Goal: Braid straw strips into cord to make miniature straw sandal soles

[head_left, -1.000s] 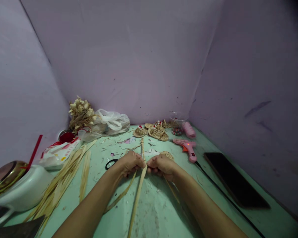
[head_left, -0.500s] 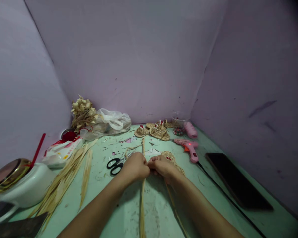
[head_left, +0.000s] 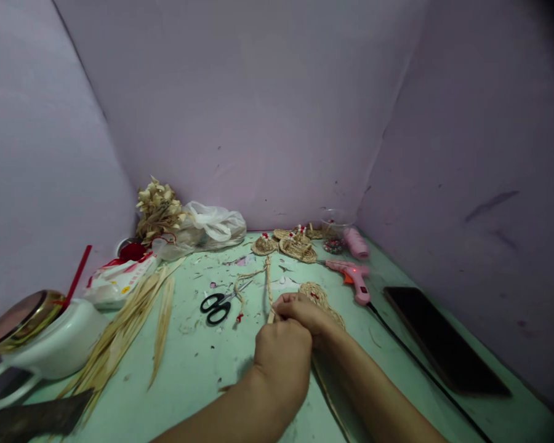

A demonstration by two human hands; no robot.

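Note:
A thin braided straw cord (head_left: 268,278) runs away from me across the green table (head_left: 198,363). My right hand (head_left: 302,312) is closed, pinching the near end of that braid. My left hand (head_left: 282,362) sits just in front of it, nearer to me, curled into a fist with its back to the camera; the loose straw strips lie under it and I cannot see what it grips. A flat coil of braided straw (head_left: 321,299) lies right beside my right hand. Black scissors (head_left: 216,306) rest to the left of the braid.
A pink glue gun (head_left: 353,277) with a cord and a dark phone (head_left: 445,338) lie to the right. Small woven straw pieces (head_left: 295,245), a pink spool (head_left: 356,243) and a plastic bag (head_left: 212,224) sit at the back. Loose straw strips (head_left: 129,317) and a white kettle (head_left: 41,344) are at left.
My left hand has pulled back toward me and shifted right, over the loose strips. The scissors are now uncovered. My right hand stays on the braid's end.

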